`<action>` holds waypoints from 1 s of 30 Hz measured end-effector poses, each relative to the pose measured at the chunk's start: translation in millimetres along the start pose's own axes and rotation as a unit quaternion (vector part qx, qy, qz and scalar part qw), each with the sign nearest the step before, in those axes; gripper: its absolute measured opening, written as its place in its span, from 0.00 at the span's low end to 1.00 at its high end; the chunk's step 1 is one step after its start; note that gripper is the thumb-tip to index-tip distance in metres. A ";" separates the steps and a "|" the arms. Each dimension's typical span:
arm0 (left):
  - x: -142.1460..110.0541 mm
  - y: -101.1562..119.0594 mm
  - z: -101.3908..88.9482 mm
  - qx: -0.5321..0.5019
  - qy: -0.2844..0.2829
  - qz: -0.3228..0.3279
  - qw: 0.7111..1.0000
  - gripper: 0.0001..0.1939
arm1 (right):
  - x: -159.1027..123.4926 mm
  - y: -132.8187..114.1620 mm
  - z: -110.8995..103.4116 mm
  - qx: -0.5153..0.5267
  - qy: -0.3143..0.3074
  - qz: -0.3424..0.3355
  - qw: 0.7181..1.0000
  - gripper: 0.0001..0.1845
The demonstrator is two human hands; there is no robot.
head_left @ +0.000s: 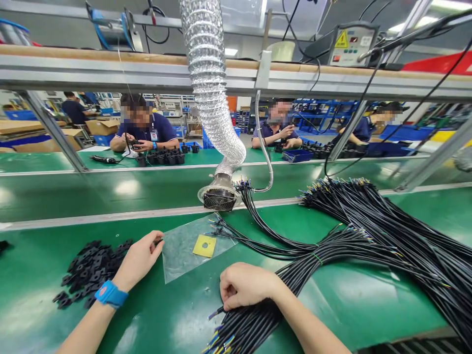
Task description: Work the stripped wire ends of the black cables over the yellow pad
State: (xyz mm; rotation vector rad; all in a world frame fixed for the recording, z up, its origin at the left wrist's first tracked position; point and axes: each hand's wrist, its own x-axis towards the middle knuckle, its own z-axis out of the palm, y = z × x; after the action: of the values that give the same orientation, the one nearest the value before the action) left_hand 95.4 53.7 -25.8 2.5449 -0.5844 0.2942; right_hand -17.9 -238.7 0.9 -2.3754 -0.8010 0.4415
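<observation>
One round black cable [217, 312] lies near, at the middle, its end within our curled right hand [246, 285], over a bundle of black cables [250, 327]. Our left hand [146, 251] narrowly pinches a small black piece [159, 241], right of heaped black plastic parts [90, 268].

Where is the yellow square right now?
In the head view, the yellow square lies just left of centre, at the clear sheet, right of the left hand and below the black grille.
</observation>
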 end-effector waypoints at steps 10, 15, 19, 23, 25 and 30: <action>-1.2 1.0 12.1 -0.055 -0.005 0.045 0.997 0.17 | 20.2 24.9 -0.3 0.064 0.290 0.128 0.946 0.08; 0.2 -3.7 21.4 -0.066 -0.017 0.050 0.996 0.17 | 31.0 38.8 8.4 0.031 0.415 0.100 0.904 0.09; 1.5 0.5 23.9 -0.077 -0.006 0.044 0.996 0.16 | 35.0 44.0 16.9 0.021 0.419 0.058 0.906 0.10; 2.7 1.7 24.9 -0.084 0.002 0.030 0.996 0.13 | 38.5 49.3 22.2 -0.009 0.404 0.057 0.913 0.11; 2.7 0.7 25.6 -0.089 0.006 0.025 0.996 0.12 | 39.8 51.1 24.0 -0.028 0.396 0.059 0.916 0.12; 2.6 -0.6 29.5 -0.101 0.015 0.019 0.995 0.11 | 42.6 53.5 27.7 -0.073 0.391 0.057 0.916 0.11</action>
State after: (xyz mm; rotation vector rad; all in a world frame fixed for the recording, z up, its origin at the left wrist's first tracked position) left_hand 100.7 37.9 -50.2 2.3336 -0.6180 0.2723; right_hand 25.0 -234.6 -58.9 -2.4287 -0.3204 -0.5345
